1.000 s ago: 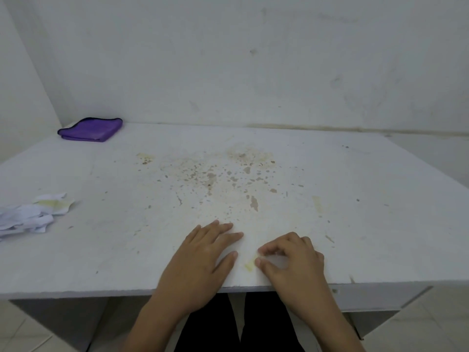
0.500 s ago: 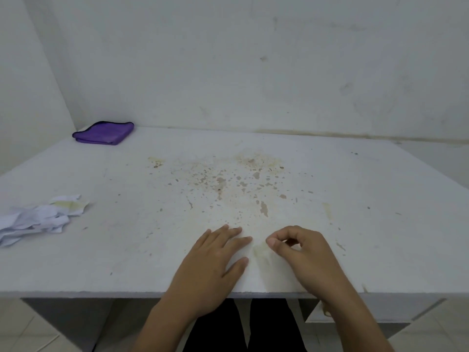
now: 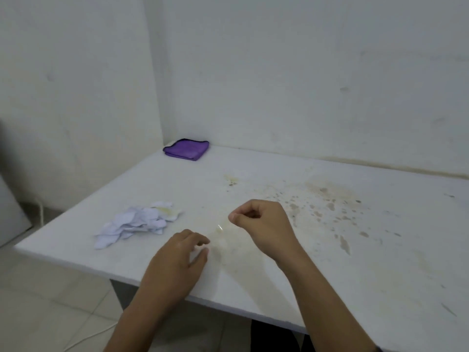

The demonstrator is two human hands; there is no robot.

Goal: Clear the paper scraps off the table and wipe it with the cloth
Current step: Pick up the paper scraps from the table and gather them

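White walls (image 3: pixel 279 72) meet in a corner behind a white table (image 3: pixel 380 275) that fills most of the view; pale floor tiles (image 3: pixel 50 301) lie below its near edge.

Item 1: left hand (image 3: pixel 175 262), palm down at the near edge of the table, fingers (image 3: pixel 200 241) loosely curled with a gap between them and the thumb; whether they grip anything cannot be told.

Item 2: right hand (image 3: pixel 261 224), raised just above the surface, thumb and forefinger pinched together, other fingers curled in. What the pinch holds is too small to make out; a faint translucent sliver (image 3: pixel 219 227) shows just below the fingertips.

Item 3: paper scraps (image 3: pixel 137 222), white, heaped in one loose pile on the table, beyond and to the left of the left-hand fingers, apart from them.

Item 4: cloth (image 3: pixel 186 149), purple, folded, lying in the far corner of the table against the wall, well beyond both hands.

Item 5: stains (image 3: pixel 327 204), brown spots and smears on the tabletop, spread to the right of and beyond the right-hand fingers.
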